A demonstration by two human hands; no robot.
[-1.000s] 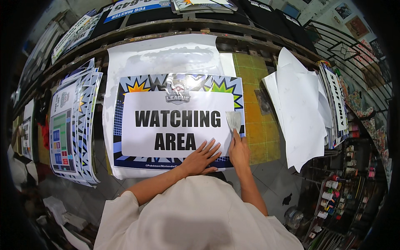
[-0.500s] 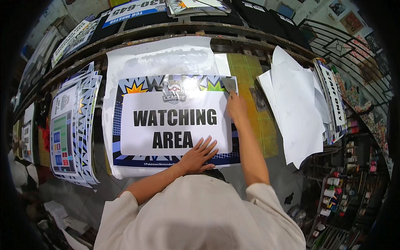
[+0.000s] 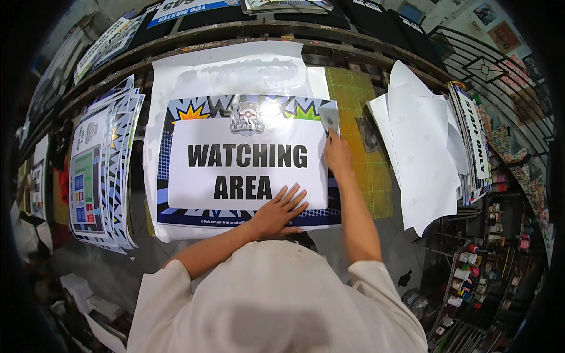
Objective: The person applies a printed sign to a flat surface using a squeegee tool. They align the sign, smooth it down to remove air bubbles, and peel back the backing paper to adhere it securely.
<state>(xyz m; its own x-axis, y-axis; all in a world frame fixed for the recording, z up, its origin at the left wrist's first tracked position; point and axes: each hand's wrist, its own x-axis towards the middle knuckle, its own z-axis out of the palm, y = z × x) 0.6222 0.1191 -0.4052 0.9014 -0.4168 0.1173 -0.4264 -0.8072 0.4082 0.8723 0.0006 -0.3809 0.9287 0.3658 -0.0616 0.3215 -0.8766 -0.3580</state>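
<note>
A large printed sign [image 3: 182, 185] with a white panel, black lettering and a dark blue patterned border lies flat in front of me. It rests on a bigger white sheet [image 3: 168, 70] that has wet-looking grey patches at its far end. My left hand [image 3: 278, 212] lies on the near part of the sign, palm down with the fingers spread. At the sign's far right corner, my right hand [image 3: 338, 152] is closed round what looks like a flat metal scraper [image 3: 329, 115]. Its broad grey blade lies against the sign's right edge; its handle is hidden by my fingers.
Right of the sign is a yellow-green gridded cutting mat [image 3: 368, 176], then a pile of white sheets [image 3: 421, 153] beside stacked signs [image 3: 474, 132]. Printed boards [image 3: 94, 176] lean in a stack at the left. A wooden rail [image 3: 235, 32] crosses behind; shelves of small bottles [image 3: 465, 276] stand lower right.
The scraper in my right hand has slid a little toward me along the sign's right edge. My left hand keeps its place on the sign. The whole view has shifted slightly.
</note>
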